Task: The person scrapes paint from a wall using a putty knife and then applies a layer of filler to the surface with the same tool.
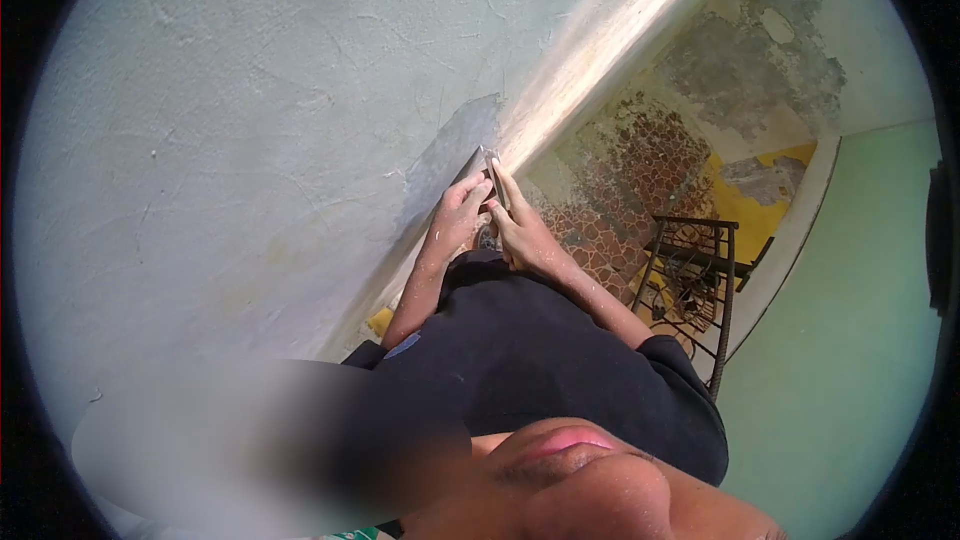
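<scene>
Both of my hands meet at the edge of a pale plastered wall (250,130). My left hand (456,222) has its fingers closed round a thin, flat metal tool (490,159), on the wall side. From the other side my right hand (522,232) grips the same tool, with a finger stretched along it. The tool's tip lies against the wall's corner, beside a smooth grey patch (455,145). My fingers hide much of the tool, so its full shape cannot be made out. Pale dust or specks mark my hands and forearms.
Beyond the corner lies a reddish-brown patterned floor (655,165) with pale stains. A dark metal rack (695,265) stands at the right, near a yellow-painted area (745,202) with peeled patches. A green wall (835,340) borders the right side.
</scene>
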Motion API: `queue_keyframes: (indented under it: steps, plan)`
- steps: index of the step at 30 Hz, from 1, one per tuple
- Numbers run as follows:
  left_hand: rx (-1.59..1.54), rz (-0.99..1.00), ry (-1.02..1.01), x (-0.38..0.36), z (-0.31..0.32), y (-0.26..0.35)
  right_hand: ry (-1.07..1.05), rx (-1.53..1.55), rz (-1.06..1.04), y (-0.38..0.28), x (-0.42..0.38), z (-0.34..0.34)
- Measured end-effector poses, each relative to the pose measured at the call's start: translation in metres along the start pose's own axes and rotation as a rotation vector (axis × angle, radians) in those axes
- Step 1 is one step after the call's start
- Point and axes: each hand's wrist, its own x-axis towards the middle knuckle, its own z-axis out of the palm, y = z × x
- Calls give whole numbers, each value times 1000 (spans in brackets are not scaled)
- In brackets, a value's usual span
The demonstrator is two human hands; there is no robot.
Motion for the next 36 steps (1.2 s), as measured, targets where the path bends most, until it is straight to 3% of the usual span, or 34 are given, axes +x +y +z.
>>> queue_keyframes:
  steps: [2, 4, 7, 11, 14, 17, 19, 23, 25, 28, 32, 34, 36]
  plan:
    - [73, 4, 3, -4, 0, 10, -27, 5, 50, -3, -6, 2]
    - [146, 6, -2, -5, 5, 18, 28, -139, -52, 1, -11, 6]
    - [-10, 45, 167, -12, 18, 20, 104, -214, -64, 9, -19, 8]
    - [-83, 127, 171, -4, 21, 17, 199, -211, -227, 31, -22, 8]
    - [-304, 56, 217, -8, 31, 29, 239, -97, -188, 37, -21, 1]
    - [-300, 60, 236, -8, 34, 26, 270, 10, -105, 44, -25, -1]
    - [-316, 60, 237, -6, 34, 21, 136, 144, 159, 38, -30, -5]
    - [-290, 49, 235, -8, 35, 17, 46, 179, 153, 30, -35, -8]
    - [-270, 51, 238, -9, 34, 17, -95, 199, 349, 28, -35, -13]
    - [-277, 52, 219, -11, 35, 17, -141, 125, 205, 46, -29, -10]
    - [-283, -13, 183, -11, 30, 9, -156, 189, 215, 54, -26, -7]
    - [-258, -67, 136, -12, 30, 9, -73, 421, 262, 30, -33, -4]
    - [-271, -37, 83, -17, 36, 13, -21, 382, 245, 40, -27, -2]
